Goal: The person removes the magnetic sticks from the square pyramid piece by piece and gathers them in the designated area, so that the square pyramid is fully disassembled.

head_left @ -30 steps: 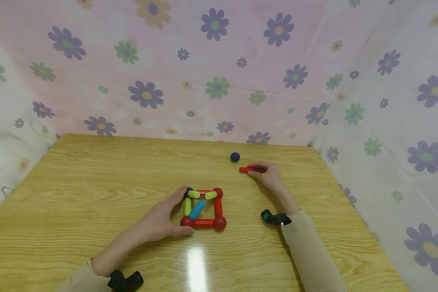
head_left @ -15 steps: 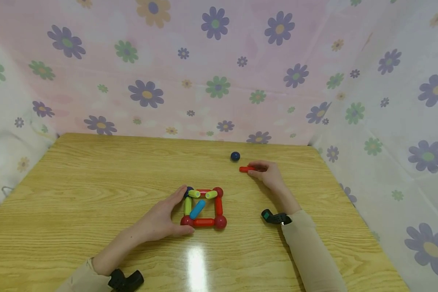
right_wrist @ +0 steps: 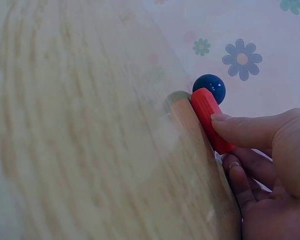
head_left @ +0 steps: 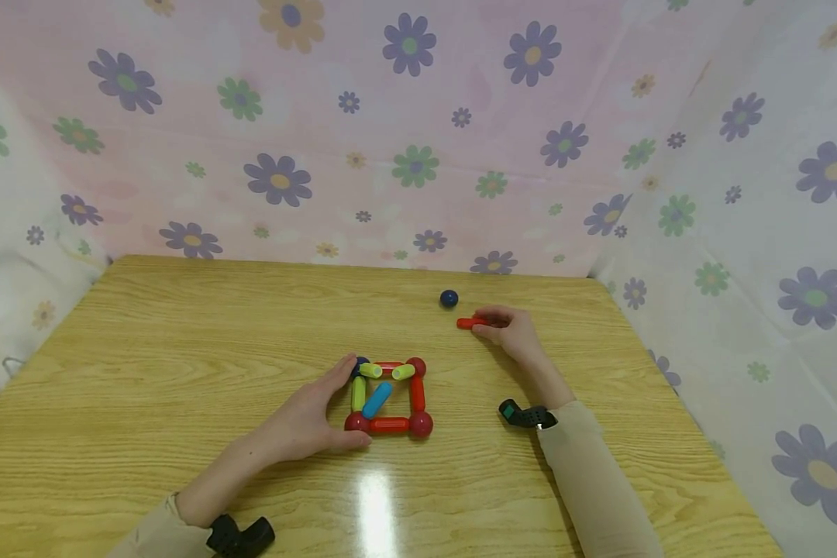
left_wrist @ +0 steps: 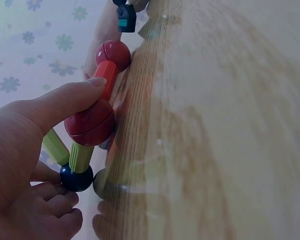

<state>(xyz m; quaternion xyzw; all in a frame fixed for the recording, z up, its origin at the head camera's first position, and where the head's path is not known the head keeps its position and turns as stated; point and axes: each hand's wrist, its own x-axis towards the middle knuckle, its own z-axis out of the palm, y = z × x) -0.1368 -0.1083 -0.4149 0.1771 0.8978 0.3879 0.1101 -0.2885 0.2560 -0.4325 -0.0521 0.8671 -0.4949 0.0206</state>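
Note:
A square of magnetic rods and balls [head_left: 389, 425] lies on the table, with red and yellow-green sides. Two yellow-green rods and a blue rod [head_left: 377, 401] rise or lean from its corners. My left hand [head_left: 303, 422] holds its left side, the thumb on the near red ball [left_wrist: 90, 125] and a finger by the dark blue ball [left_wrist: 76, 178] behind. Farther back, my right hand [head_left: 516, 335] pinches a red magnetic rod [right_wrist: 206, 115] between thumb and fingers, low at the tabletop. Just beyond that rod sits a loose dark blue ball [head_left: 449, 298].
The wood-grain table [head_left: 202, 333] ends at a flowered cloth backdrop [head_left: 418, 101] behind, which continues along the sides. Black wrist-worn devices [head_left: 526, 415] sit at both sleeves.

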